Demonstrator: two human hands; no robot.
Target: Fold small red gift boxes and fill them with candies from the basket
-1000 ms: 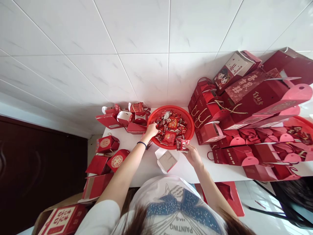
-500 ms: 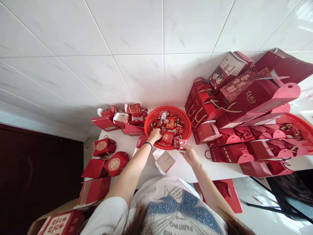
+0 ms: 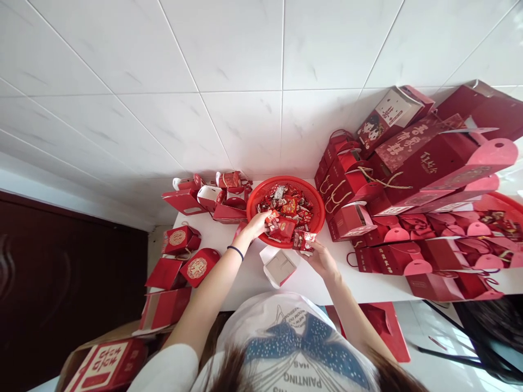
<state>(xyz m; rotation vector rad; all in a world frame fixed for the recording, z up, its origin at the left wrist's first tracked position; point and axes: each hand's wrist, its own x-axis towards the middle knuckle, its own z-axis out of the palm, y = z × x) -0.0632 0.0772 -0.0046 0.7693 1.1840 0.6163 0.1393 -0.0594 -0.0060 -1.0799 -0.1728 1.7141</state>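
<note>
A red plastic basket [image 3: 252,198] full of red-wrapped candies stands on the white table in front of me. At its left near rim, my left hand [image 3: 257,225] is closed on a small red candy packet [image 3: 271,216]. My right hand [image 3: 321,258] pinches red candy packets [image 3: 304,240] at the basket's right near rim; how many it holds I cannot tell. Between my hands and below the basket sits an open small box [image 3: 280,268], its pale inside facing up. A large red packet [image 3: 281,228] lies on top of the candies.
Small red gift boxes [image 3: 196,267] stand along the left side of the table [image 3: 241,283]. Many red gift bags and boxes [image 3: 425,169] are piled on the right. A second red basket [image 3: 506,204] shows behind them. The tiled wall [image 3: 241,130] rises behind the table.
My left hand has lifted out of the candies with a small red packet in its fingers. The right hand still holds its packets near the rim. The view has shifted slightly.
</note>
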